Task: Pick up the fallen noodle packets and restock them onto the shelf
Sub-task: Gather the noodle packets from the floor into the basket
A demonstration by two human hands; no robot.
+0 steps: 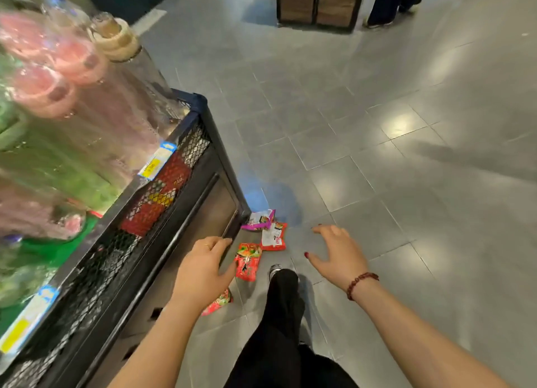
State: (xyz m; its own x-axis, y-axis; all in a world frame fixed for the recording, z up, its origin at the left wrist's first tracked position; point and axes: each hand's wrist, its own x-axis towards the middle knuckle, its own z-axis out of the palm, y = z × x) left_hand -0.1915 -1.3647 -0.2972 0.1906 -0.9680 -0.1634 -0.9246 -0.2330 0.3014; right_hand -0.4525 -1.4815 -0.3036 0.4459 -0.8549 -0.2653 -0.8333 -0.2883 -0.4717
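Nothing restocked yet — four noodle packets lie on the floor; left hand and right hand hover spread, empty.

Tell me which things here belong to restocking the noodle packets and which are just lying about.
Job: purple packet, red-and-white packet, red packet, half-hidden red packet behind the left hand, mesh shelf.
Lying about: wrapped pink tubs, price tag, wooden crate.
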